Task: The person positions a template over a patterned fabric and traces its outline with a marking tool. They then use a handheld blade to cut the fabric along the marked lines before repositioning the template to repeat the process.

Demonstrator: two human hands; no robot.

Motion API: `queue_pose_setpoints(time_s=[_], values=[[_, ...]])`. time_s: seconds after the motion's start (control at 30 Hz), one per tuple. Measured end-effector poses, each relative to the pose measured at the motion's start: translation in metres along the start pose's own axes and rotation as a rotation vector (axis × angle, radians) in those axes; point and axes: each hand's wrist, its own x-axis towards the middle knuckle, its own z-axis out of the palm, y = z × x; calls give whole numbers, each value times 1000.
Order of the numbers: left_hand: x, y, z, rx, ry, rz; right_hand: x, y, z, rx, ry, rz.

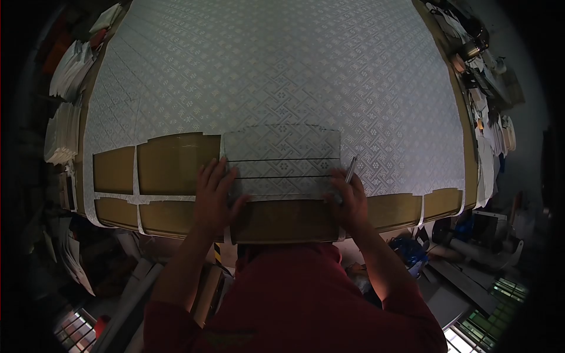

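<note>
A clear template (282, 168) with dark horizontal slots lies on a pale fabric (282, 76) patterned with lattice and small flowers. My left hand (216, 191) rests on its left edge, fingers apart and pointing forward. At the right edge is my right hand (348, 197), its fingers curled around a slim metallic pen-like tool (351, 169) that points up and away. Both hands are near the front edge of the fabric. The tool's lower end is hidden by my fingers.
Cut-out openings in the fabric show the brown table (168, 165) at the left front and right front. Stacks of folded cloth or paper (63, 132) stand along the left side. More cloth pieces (485, 135) and tools line the right side.
</note>
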Motion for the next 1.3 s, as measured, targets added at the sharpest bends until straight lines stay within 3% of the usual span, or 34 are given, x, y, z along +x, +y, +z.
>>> queue_pose_setpoints(time_s=[1.3], values=[[-1, -2, 2, -11, 10, -4, 3, -5, -2, -9, -12, 23]])
